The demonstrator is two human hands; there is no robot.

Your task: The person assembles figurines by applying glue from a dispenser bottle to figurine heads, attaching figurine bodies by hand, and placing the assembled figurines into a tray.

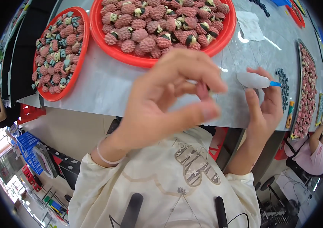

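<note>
Held up over the table's near edge, my left hand (pixel 150 102) pinches a small pink piece (pixel 202 91) between thumb and fingers; the hand is slightly blurred and partly covers the piece. To its right, my right hand (pixel 266 110) grips a white squeeze bottle (pixel 251 80) lying sideways, its blue tip (pixel 275 83) pointing right. The bottle and the pink piece are apart. Behind my left hand stands a big red round tray (pixel 127 59) heaped with bumpy pink pieces, many with black and cream parts.
At left, another red tray (pixel 87 34) holds pink and grey-blue pieces. On the grey table (pixel 100 87) lie a white tissue (pixel 249 26), small dark pieces (pixel 283 85) and an orange-yellow tube (pixel 290 114). A long tray of pink pieces (pixel 308 83) is at right. Other people sit on both sides.
</note>
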